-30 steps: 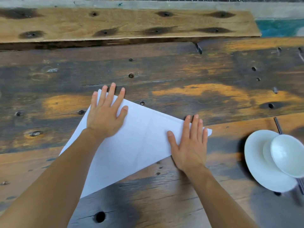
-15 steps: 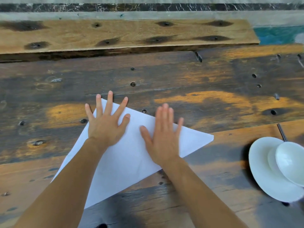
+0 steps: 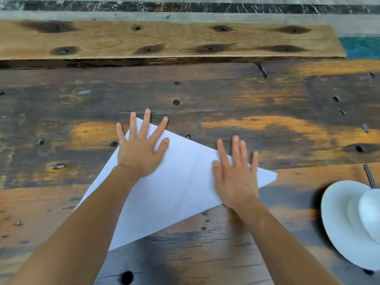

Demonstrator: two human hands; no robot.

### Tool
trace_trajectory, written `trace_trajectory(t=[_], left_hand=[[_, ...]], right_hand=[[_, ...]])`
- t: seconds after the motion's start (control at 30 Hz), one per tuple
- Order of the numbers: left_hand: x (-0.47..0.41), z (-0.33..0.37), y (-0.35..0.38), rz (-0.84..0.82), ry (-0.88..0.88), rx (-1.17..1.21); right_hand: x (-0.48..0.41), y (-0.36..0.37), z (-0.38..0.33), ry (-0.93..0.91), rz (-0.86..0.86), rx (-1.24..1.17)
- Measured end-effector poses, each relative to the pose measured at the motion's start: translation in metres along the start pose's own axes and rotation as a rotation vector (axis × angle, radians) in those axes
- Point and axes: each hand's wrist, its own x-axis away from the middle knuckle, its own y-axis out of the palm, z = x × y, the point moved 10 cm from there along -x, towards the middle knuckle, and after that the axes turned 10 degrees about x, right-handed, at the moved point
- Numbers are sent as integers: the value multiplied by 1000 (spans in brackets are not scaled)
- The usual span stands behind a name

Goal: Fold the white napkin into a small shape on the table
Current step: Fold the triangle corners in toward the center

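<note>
The white napkin [image 3: 181, 186] lies flat on the worn wooden table [image 3: 267, 112], folded into a triangle with one point at the far left and one at the right. My left hand [image 3: 141, 149] presses palm-down on its far corner, fingers spread. My right hand [image 3: 236, 177] lies flat on the napkin toward its right point, fingers apart. Neither hand grips anything. My forearms cover parts of the napkin's near edges.
A white plate [image 3: 337, 223] with a white bowl [image 3: 372, 214] on it sits at the right edge, a dark thin utensil [image 3: 369, 177] poking out behind it. A lighter wooden plank [image 3: 164, 40] runs across the far side. Small holes dot the table.
My right hand slid left to the napkin's middle, then back right toward its right point. My left hand stayed on the far corner and spread its fingers.
</note>
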Motion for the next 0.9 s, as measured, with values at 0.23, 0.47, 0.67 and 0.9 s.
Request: trace_trajectory(t=[0.23,0.47,0.67,0.9], left_hand=[[2,1,-2,-8,-13,-7],[2,36,-25,11,81,-311],[95,128,-33,243,263,102],[195,178,19,138,220,164]], right_hand=[[21,0,44,32,29,3],[20,2,45,41,25,20],[33,9,53,131,-12,-32],[82,13,71,175,-42,-77]])
